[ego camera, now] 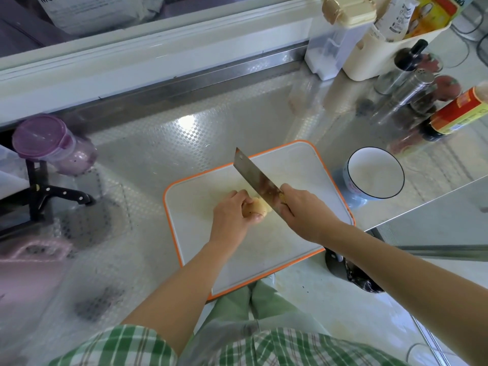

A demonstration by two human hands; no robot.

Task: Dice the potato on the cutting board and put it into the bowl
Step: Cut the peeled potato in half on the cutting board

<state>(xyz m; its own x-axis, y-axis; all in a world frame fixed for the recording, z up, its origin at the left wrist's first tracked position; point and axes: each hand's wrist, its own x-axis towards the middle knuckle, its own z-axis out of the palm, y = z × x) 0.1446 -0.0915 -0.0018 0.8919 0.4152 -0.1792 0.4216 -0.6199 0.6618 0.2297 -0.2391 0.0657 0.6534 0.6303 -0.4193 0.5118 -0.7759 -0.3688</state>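
We counted one potato (260,207), one knife (254,178), one cutting board (303,165) and one bowl (375,173). The potato lay near the middle of the white, orange-edged board. It looked pale yellow and smooth, with a tiny dark spot. The left hand (232,212) hid most of it, fingers curled round it, and its free end pointed right, at the blade. The right hand (303,210) gripped the knife handle, and the wide blade pointed away and left, touching the potato. The white, dark-rimmed bowl stood on the shiny desk (158,143), just right of the board.
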